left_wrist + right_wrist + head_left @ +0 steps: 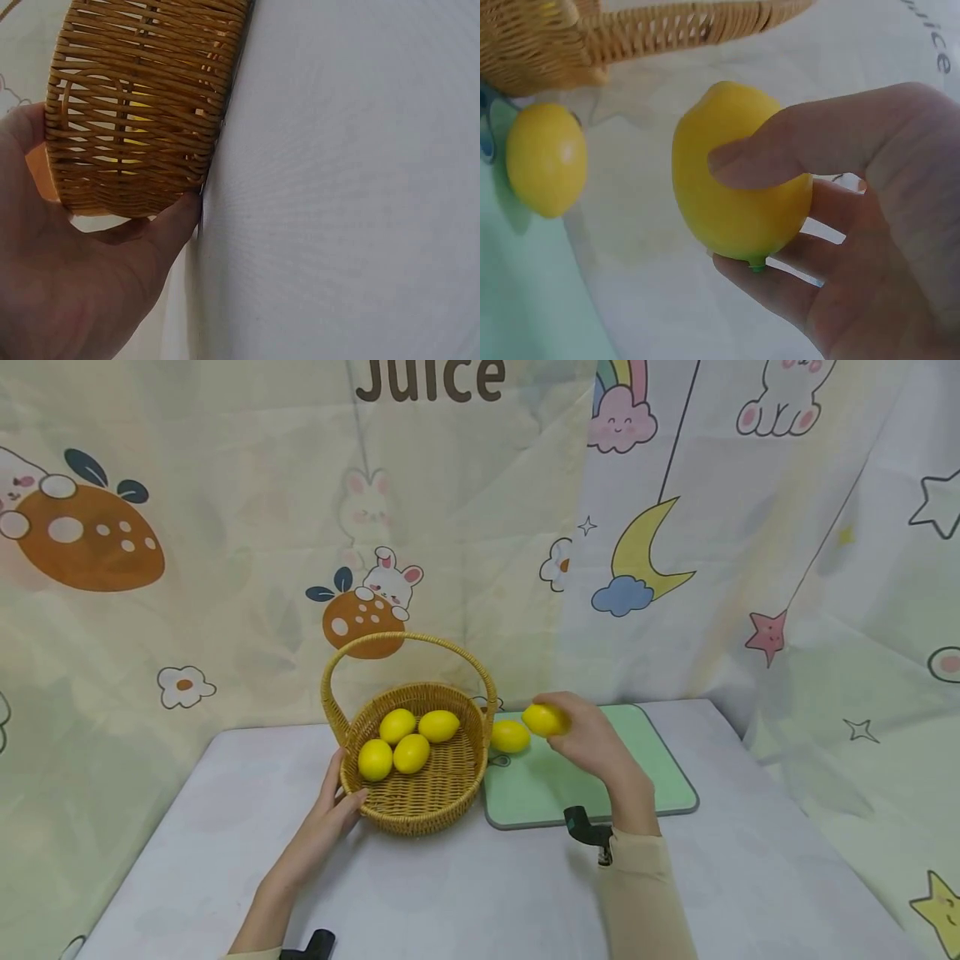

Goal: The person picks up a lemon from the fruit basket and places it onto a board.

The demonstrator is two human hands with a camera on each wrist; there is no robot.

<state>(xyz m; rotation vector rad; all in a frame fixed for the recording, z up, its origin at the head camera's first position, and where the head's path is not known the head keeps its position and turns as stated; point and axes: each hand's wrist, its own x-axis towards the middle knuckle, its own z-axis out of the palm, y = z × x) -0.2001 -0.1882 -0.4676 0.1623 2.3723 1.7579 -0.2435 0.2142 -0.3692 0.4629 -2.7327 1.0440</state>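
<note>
A pale table carries a wicker basket and, just beside it, a green cutting board.

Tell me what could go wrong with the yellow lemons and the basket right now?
The right hand holds one yellow lemon with thumb and fingers only, above the green cutting board; it might slip and fall. The other lemon on the board lies loose near the edge and could roll off. The left hand only touches the woven wicker basket, so a bump could shift it.
</note>
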